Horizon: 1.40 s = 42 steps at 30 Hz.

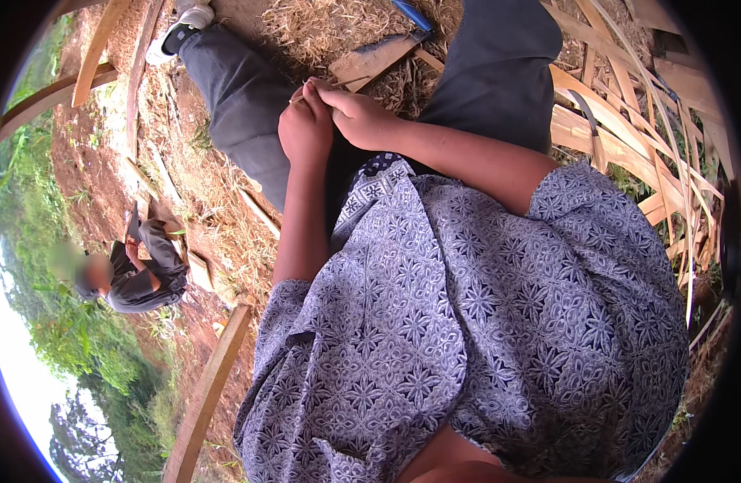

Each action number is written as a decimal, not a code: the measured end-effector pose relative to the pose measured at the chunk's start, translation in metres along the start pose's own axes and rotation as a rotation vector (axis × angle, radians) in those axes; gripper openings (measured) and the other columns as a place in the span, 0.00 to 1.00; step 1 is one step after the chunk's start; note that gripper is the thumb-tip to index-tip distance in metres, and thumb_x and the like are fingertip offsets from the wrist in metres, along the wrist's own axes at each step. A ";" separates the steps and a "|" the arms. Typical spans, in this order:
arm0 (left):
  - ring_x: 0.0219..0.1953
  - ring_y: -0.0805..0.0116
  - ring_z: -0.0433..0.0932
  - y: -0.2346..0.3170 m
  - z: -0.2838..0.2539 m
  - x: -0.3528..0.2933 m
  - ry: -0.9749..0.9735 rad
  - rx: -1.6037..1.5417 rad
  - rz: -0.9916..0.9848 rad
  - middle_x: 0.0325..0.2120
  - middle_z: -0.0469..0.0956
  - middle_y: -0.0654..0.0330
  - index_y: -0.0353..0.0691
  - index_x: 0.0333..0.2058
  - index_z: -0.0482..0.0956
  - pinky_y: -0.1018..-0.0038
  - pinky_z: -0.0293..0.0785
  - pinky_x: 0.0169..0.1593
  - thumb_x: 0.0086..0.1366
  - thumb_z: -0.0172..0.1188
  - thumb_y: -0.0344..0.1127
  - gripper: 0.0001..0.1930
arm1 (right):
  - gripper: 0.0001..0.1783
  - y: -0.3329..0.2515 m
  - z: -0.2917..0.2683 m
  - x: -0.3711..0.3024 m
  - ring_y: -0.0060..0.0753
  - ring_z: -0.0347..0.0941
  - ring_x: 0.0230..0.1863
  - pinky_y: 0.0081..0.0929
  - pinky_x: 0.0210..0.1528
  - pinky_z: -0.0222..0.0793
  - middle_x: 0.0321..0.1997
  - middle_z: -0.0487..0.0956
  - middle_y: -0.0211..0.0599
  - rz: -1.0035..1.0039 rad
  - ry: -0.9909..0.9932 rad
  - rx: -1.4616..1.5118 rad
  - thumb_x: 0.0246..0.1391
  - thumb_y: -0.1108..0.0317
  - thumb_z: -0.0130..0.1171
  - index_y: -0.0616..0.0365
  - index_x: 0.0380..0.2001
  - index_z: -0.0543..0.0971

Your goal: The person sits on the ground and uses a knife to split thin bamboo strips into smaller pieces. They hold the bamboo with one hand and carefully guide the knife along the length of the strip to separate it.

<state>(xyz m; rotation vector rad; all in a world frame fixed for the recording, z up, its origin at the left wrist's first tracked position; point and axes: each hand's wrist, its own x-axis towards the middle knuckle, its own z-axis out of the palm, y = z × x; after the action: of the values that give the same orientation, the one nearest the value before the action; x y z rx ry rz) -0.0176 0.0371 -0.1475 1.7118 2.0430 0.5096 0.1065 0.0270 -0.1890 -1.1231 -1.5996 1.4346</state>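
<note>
My left hand (305,133) and my right hand (357,117) meet between my knees, fingers closed and thumbs pressed close together. Pinched in them is a thin wooden strip (352,80); only short bits show beside the fingers, and the rest is hidden. Just past my hands a flat piece of wood (377,61) lies on the ground. Near its far end is a tool with a blue handle (411,14), cut off by the picture's top edge.
Split wood pieces (620,149) pile up on the right, with a curved-blade knife (584,109) among them. Shavings (306,36) cover the ground ahead. To the left sits another person (145,270) holding a blade. A long wooden beam (208,394) slants at lower left.
</note>
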 end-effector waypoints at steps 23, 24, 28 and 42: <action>0.29 0.38 0.80 -0.002 0.000 -0.006 -0.033 -0.029 0.114 0.27 0.81 0.42 0.33 0.28 0.82 0.50 0.75 0.31 0.77 0.46 0.40 0.23 | 0.32 -0.003 -0.011 -0.002 0.45 0.63 0.73 0.34 0.73 0.60 0.73 0.66 0.52 0.073 -0.095 -0.156 0.65 0.76 0.41 0.63 0.72 0.61; 0.29 0.38 0.80 -0.002 -0.001 -0.006 -0.045 -0.046 0.109 0.27 0.81 0.42 0.32 0.28 0.82 0.50 0.75 0.31 0.77 0.46 0.39 0.22 | 0.32 0.009 -0.009 -0.007 0.42 0.57 0.77 0.32 0.76 0.54 0.76 0.62 0.50 -0.038 -0.051 -0.010 0.65 0.77 0.40 0.62 0.73 0.60; 0.28 0.38 0.80 -0.003 -0.002 -0.003 -0.040 -0.004 0.100 0.26 0.80 0.41 0.31 0.30 0.81 0.50 0.74 0.30 0.77 0.47 0.39 0.21 | 0.32 0.020 -0.036 0.011 0.52 0.77 0.60 0.41 0.61 0.73 0.61 0.76 0.62 0.543 -0.224 -0.365 0.66 0.73 0.43 0.63 0.73 0.58; 0.29 0.39 0.80 0.002 0.000 -0.004 0.003 0.055 0.211 0.24 0.79 0.45 0.37 0.32 0.77 0.51 0.73 0.31 0.77 0.45 0.37 0.16 | 0.32 0.039 -0.022 0.006 0.49 0.63 0.73 0.35 0.72 0.61 0.73 0.67 0.52 0.086 0.045 -0.149 0.68 0.72 0.44 0.56 0.74 0.60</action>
<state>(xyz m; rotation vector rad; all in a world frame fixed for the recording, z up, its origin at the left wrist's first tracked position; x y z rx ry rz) -0.0151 0.0332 -0.1463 1.9731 1.9048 0.5266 0.1300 0.0413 -0.2249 -1.3151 -1.6658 1.3528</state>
